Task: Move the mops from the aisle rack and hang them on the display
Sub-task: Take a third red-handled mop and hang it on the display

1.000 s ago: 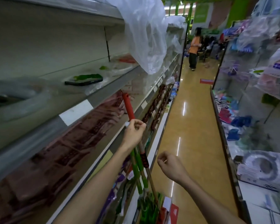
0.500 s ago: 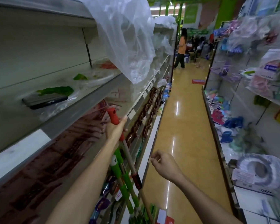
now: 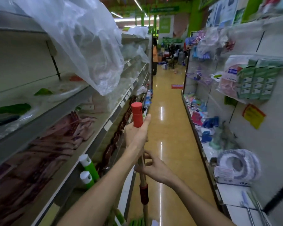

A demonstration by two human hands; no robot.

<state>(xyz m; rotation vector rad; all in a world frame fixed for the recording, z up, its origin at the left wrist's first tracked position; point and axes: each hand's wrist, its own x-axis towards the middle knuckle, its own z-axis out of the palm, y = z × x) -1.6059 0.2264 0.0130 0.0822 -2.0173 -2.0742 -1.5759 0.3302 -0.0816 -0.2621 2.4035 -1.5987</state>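
The aisle floor (image 3: 168, 128) runs as a narrow open lane between the left shelves (image 3: 72, 110) and the right shelving (image 3: 201, 141). The mop (image 3: 143, 193) stands nearly upright just off the left shelf edge, over the floor and clear of the right side. The left grip (image 3: 136, 136) is clamped round the handle right below the red cap (image 3: 136, 111), thumb laid up along it. The right grip (image 3: 155, 168) sits lower, its fingers curled round the wooden shaft above a red collar. Two green mop handles (image 3: 88, 168) with white caps lean close in against the left shelves, just beside the left forearm.

The lower end of the mop is cut off at the bottom of the view, so I cannot see its head. A loose plastic sheet (image 3: 88, 46) sags off the upper left shelf and veils what lies behind it. At the far end a person in orange (image 3: 154, 62) is half hidden by the shelf end, and the goods there are too small to tell.

The floor is glossy tan with streaks of reflected light. A wrapped ring-shaped pack (image 3: 238, 165) rests low on the right.
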